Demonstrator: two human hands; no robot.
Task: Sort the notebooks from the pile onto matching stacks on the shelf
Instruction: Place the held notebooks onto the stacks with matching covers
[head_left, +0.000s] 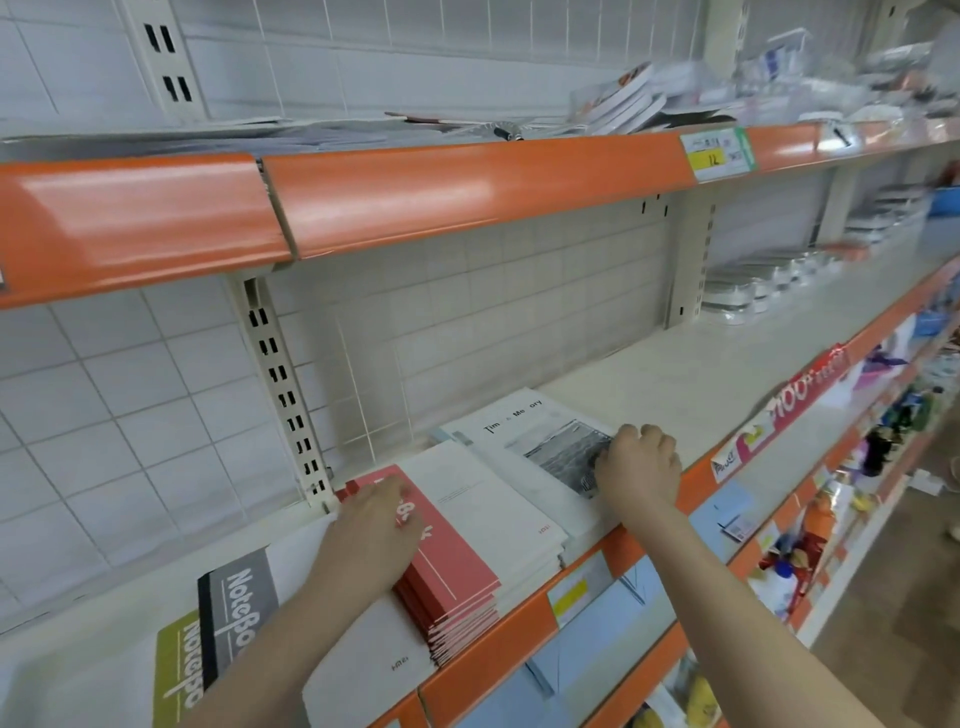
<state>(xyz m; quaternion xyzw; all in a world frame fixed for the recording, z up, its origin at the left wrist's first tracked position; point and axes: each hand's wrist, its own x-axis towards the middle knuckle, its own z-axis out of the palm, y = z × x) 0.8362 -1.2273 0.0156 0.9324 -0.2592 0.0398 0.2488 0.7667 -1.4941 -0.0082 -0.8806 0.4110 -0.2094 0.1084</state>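
- Two bare hands reach onto the middle shelf (701, 374), which has an orange front edge.
- Left hand (371, 525) lies flat, fingers straight, pressing on top of the red notebook stack (452, 577); its grip is open, holding nothing.
- Right hand (641, 462) has its fingers curled over the near corner of the "Time Memory" notebook (540, 436), gripping it where it lies on its own stack.
- Between those two sits one white notebook stack (493, 514), touching both neighbours.
- Three more covers lie left of the red stack: one grey "Notebook" (236, 603), one olive-green "Notebook" (176, 670), and one plain white notebook (374, 660) under the left forearm.
- One yellow price tag (719, 153) hangs on the upper shelf rail (467, 192).
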